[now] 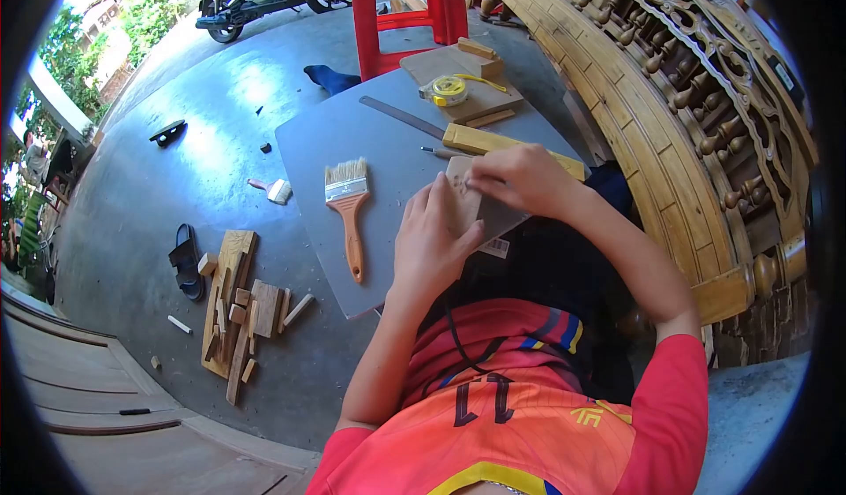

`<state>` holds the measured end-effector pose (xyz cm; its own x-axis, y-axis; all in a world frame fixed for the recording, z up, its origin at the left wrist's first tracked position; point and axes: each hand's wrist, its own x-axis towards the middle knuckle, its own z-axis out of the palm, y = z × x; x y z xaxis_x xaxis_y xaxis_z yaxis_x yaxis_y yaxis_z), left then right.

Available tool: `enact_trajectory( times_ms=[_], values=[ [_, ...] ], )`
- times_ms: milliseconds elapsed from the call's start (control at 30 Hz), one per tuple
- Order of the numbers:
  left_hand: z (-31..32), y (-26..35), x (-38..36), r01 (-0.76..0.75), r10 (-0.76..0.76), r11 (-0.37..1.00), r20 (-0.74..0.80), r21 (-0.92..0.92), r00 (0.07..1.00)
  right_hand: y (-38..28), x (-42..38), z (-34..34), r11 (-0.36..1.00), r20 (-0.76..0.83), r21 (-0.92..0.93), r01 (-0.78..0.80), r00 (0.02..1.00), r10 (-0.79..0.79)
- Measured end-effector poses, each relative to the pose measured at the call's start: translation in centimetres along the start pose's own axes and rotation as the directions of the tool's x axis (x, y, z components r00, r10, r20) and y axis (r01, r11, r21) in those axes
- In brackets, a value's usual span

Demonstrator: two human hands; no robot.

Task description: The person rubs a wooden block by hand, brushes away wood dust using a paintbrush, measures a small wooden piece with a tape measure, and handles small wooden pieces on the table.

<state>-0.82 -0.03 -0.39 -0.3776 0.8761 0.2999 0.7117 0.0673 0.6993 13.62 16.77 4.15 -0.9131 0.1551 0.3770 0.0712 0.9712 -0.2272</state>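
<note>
My left hand (432,235) grips a small flat wooden block (462,197) from its left side, thumb along the lower edge. Several small dark marks or holes show on the block's upper face. The fingers of my right hand (522,180) are pinched together over the block's right edge; whatever they hold, if anything, is hidden. Just beyond the hands lie a pencil-like tool (445,152), a saw with a yellowish wooden handle (480,140) and its metal blade (401,116). A wide paintbrush (349,213) rests on the grey board (308,147), left of my left hand.
At the board's far end, a yellow tape measure (448,91) sits on wooden pieces (480,98). A red stool (410,32) stands behind. Wood offcuts (236,305), a sandal (186,261) and a smaller brush (275,190) lie on the floor. A carved wooden bench (634,133) runs along the right.
</note>
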Motion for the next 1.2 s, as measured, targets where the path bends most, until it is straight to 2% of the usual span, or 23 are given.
enact_trajectory(
  times_ms=[67,167,200,333,467,600,700,800,900,1000,1100,1200],
  values=[
    [0.3,-0.4,0.1,-0.016,0.016,1.0,-0.011,0.026,1.0,0.0,0.3,0.1,0.998,-0.029,-0.067,-0.018,0.999,0.016],
    [0.2,-0.4,-0.1,-0.01,0.01,1.0,-0.003,0.021,1.0,-2.8,-0.1,-0.4,0.999,0.057,-0.026,0.028,0.998,-0.026],
    [0.2,-0.3,-0.1,-0.003,0.003,1.0,0.002,0.013,1.0,-2.3,-0.1,-0.4,0.997,0.017,0.019,0.079,0.997,-0.079],
    [0.1,0.0,0.0,0.001,-0.001,1.0,-0.004,0.018,1.0,0.3,0.5,-0.5,0.995,0.006,-0.072,-0.076,0.997,0.077],
    [0.0,-0.2,-0.1,0.006,-0.006,1.0,0.002,0.005,1.0,-2.8,0.2,-1.0,0.995,0.073,0.094,0.021,0.997,-0.028],
    [-0.2,0.2,-0.1,0.0,-0.001,1.0,0.022,0.005,1.0,-0.5,0.6,-0.8,0.997,0.006,0.036,-0.067,0.998,0.067],
    [-0.2,0.0,-0.2,-0.019,0.018,0.999,0.014,0.026,1.0,-2.1,0.3,-1.2,0.99,0.112,0.101,-0.098,0.99,0.086],
    [-0.1,-0.2,-0.2,-0.03,0.03,0.999,0.018,0.036,0.999,-1.9,0.3,-1.6,0.98,0.141,0.144,-0.14,0.983,0.119],
    [-0.2,0.1,-0.2,-0.009,0.009,0.999,0.006,0.037,1.0,-1.6,0.5,-0.8,0.99,0.033,0.076,-0.116,0.993,0.114],
    [-0.2,0.0,-0.2,-0.011,0.011,0.999,0.008,0.035,1.0,-3.6,0.5,-1.8,0.976,0.147,0.149,-0.156,0.98,0.134],
    [-0.2,0.2,-0.3,0.003,-0.003,1.0,0.009,0.027,1.0,-1.9,0.6,-0.6,0.996,0.0,-0.008,-0.085,0.996,0.085],
    [-0.1,0.0,-0.3,-0.015,0.015,0.999,-0.007,0.039,1.0,-2.7,0.6,-0.7,0.987,0.024,0.08,-0.138,0.99,0.136]
  ],
)
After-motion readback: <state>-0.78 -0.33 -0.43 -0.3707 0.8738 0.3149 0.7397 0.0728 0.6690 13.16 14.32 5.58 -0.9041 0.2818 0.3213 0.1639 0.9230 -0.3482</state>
